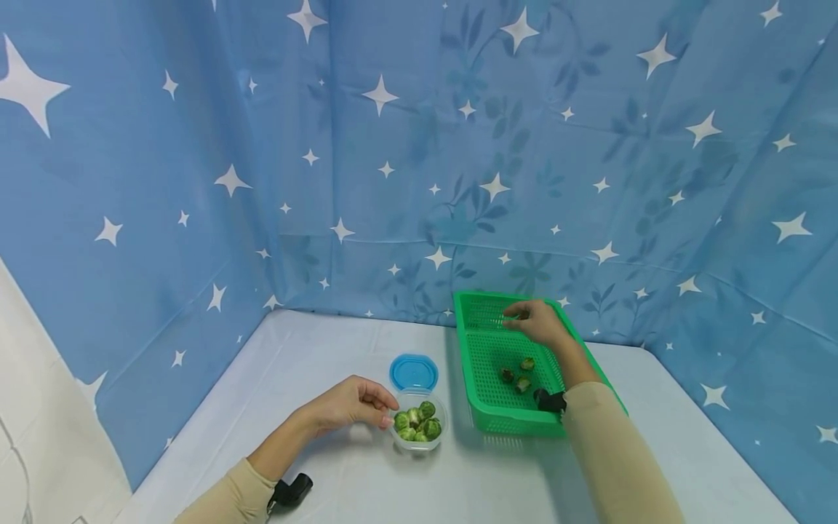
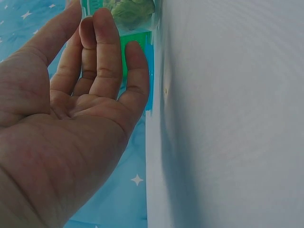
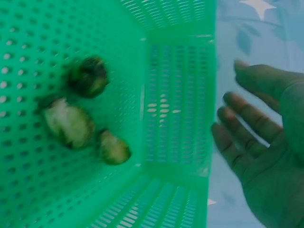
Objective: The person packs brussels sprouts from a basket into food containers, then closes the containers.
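Note:
A small clear plastic container point(image 1: 419, 446) holds several green Brussels sprouts point(image 1: 427, 410). At its left rim are the thumb and fingertips of my left hand point(image 1: 353, 404), the other fingers loosely bent. In the left wrist view that palm point(image 2: 90, 123) is bare, with a sprout point(image 2: 130, 14) showing through the container wall beyond the fingers. My right hand point(image 1: 537, 322) hovers over the far part of a green perforated basket point(image 1: 517, 421), fingers relaxed and nothing between them. Three browned, trimmed-looking sprouts point(image 3: 69, 123) lie on the basket's floor, nearer me than that hand.
A round blue lid point(image 1: 414, 372) lies on the white-covered table point(image 1: 327, 349) just behind the container. Blue star-patterned curtains point(image 1: 393, 182) hang behind and on both sides. The basket's raised walls stand right of the container.

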Tool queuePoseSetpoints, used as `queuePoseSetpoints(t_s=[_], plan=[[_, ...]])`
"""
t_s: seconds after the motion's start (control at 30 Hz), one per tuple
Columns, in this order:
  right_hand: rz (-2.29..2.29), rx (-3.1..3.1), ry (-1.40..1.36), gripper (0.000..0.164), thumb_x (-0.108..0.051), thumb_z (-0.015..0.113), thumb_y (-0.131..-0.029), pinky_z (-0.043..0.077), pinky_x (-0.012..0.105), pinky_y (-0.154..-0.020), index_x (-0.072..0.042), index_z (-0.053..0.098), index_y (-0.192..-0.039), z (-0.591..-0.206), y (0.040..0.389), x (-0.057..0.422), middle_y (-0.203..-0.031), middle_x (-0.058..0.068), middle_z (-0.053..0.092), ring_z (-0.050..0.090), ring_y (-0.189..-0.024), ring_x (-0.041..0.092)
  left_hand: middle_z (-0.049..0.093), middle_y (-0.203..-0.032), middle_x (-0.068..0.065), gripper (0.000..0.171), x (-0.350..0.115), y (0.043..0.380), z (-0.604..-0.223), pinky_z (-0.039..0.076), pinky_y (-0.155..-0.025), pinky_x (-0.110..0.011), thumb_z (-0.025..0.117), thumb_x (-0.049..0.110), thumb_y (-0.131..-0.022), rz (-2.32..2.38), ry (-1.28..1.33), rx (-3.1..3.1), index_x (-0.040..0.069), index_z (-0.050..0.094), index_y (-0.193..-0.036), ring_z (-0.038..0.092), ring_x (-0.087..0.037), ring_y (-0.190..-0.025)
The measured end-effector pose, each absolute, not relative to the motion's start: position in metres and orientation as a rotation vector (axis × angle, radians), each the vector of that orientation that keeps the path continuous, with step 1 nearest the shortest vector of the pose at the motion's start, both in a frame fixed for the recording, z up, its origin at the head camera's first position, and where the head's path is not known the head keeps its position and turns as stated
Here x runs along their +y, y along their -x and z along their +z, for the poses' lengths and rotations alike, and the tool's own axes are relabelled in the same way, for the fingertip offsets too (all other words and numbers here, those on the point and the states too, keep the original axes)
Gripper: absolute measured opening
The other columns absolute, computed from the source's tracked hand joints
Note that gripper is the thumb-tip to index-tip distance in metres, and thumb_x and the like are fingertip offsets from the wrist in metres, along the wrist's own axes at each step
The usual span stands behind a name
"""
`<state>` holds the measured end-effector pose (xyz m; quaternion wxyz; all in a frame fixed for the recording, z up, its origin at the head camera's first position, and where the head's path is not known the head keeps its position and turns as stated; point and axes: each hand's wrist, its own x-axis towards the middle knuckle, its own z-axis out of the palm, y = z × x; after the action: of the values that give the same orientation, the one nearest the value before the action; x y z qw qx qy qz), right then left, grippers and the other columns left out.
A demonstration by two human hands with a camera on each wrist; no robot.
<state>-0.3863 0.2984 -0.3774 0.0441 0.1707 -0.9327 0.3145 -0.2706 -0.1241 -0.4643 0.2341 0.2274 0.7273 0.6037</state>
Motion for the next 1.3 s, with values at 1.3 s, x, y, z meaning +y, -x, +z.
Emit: queuePoseSetpoints(t_s=[1.3], plan=[[1.066, -3.301, -0.170, 0.024, 0.000, 0.069, -0.097, 0.061, 0.044, -0.091, 0.008, 0.072, -0.120, -0.401, 0.377, 0.320, -0.127, 0.030, 0.067, 0.067, -0.115, 0.045, 0.075, -0.090, 0.000, 0.034, -0.125, 0.271, -0.465, 0.056, -0.077, -0.031, 0.085, 0.016, -0.087, 1.641, -0.636, 2.002, 0.000, 0.076, -0.115, 0.069, -0.014, -0.082]])
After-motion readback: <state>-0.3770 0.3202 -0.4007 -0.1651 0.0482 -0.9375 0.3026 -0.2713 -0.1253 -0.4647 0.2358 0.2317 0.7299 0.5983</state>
